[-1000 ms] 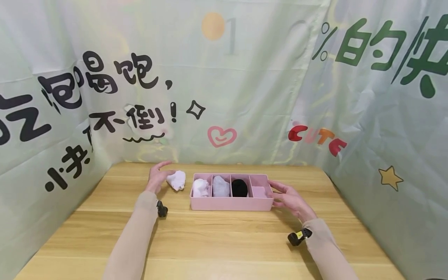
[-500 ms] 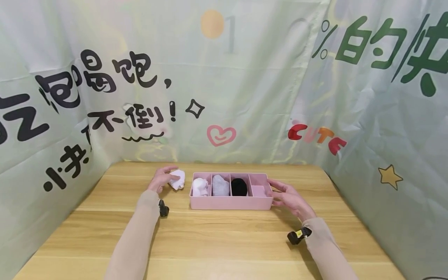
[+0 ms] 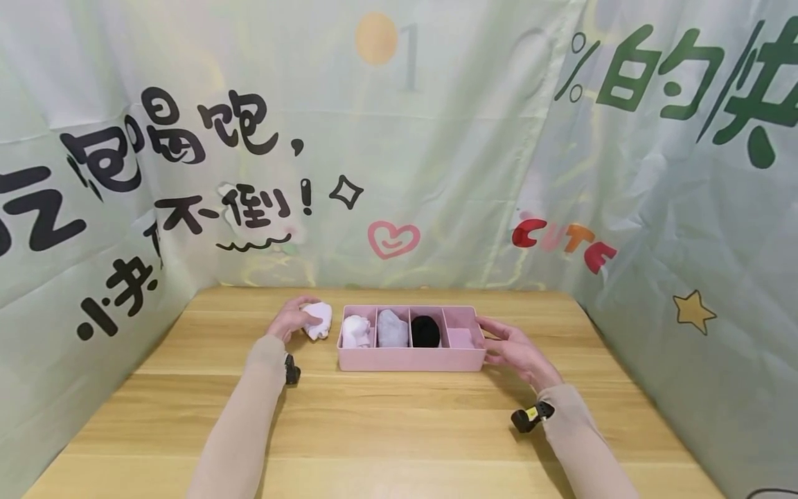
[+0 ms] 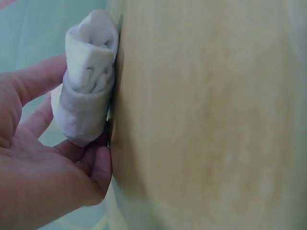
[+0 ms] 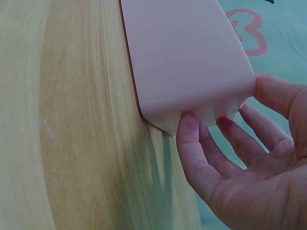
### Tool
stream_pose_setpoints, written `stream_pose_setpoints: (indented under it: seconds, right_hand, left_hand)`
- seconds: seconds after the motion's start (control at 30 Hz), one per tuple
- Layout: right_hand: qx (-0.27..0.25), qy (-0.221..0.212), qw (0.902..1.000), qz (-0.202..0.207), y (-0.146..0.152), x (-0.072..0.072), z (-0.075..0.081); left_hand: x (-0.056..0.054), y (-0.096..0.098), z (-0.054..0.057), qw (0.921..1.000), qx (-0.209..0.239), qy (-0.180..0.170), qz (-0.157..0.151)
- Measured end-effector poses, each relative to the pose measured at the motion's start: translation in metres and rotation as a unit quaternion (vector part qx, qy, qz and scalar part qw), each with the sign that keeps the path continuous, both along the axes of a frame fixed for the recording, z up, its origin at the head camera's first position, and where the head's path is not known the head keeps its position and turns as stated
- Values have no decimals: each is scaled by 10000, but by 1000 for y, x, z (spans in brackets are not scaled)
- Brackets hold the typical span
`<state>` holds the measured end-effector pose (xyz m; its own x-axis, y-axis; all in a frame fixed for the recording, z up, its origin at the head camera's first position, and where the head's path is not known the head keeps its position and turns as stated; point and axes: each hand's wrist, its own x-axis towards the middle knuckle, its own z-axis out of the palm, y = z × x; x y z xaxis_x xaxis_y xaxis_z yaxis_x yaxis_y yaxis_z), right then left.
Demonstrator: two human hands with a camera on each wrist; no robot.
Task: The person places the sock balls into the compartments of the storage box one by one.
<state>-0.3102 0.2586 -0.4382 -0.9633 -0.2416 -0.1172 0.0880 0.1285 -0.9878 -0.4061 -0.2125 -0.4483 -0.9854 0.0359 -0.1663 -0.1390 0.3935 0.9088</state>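
Note:
My left hand [image 3: 289, 320] holds a rolled white sock [image 3: 319, 320] at the back left of the table. In the left wrist view the thumb lies along one side of the sock [image 4: 86, 100], and the fingers curl under its lower end, close to the tabletop. A pink divided box [image 3: 411, 360] stands to the right of it. Its compartments hold a white bundle [image 3: 356, 332], a grey one [image 3: 393, 329] and a black one [image 3: 427, 332]; the rightmost has none. My right hand [image 3: 516, 352] touches the box's right end with spread fingertips, its thumb at the top corner.
The wooden table [image 3: 399, 430] extends in front of the box. Printed cloth [image 3: 436, 152] hangs behind and on both sides. Each wrist carries a small black camera, such as the right one [image 3: 531, 417]. A dark cable [image 3: 773, 493] shows at the lower right.
The left hand has reached right and closed its fingers on the white sock, which was lying beside it. The right hand and the box stay in place.

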Motion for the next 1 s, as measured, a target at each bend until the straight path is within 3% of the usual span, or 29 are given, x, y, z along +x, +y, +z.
stream_pose_setpoints:
  seconds: [0.3, 0.53, 0.83, 1.0]
  right_hand:
    - [-9, 67, 10000, -41, -1, 0, -1]
    - [97, 88, 9999, 35, 1, 1, -2]
    - [12, 47, 10000, -20, 1, 1, -3]
    - [-4, 37, 10000, 2, 2, 0, -4]
  left_hand:
    - [0, 0, -1, 9993, 255, 234, 163]
    - [3, -2, 2, 9971, 628, 432, 21]
    - [1, -5, 5, 9966, 93, 818, 8]
    - [3, -1, 15, 9955, 277, 887, -209]
